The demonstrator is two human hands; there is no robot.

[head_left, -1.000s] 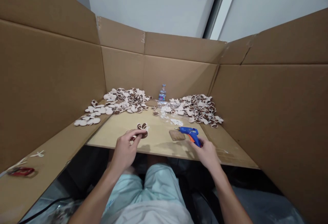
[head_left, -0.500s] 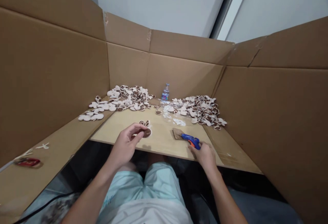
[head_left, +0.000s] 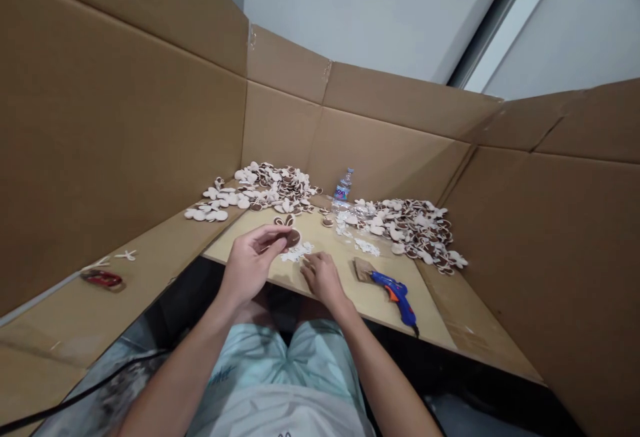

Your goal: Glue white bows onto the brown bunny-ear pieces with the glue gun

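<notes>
We find the left hand (head_left: pixel 249 267) clenched on a brown-and-white cutout (head_left: pixel 293 238), which sits above the board (head_left: pixel 350 295); the fingertips press its round brown part, and its 2 ears point away from us, so the long axis runs forward and slightly left. The right hand (head_left: pixel 323 277) is the farther of the 2 from the cutout, with its fingers curled at white scraps (head_left: pixel 298 253) just below it, and we cannot tell whether they hold any. A glue gun (head_left: pixel 395 297) lies on the board, well to the right.
</notes>
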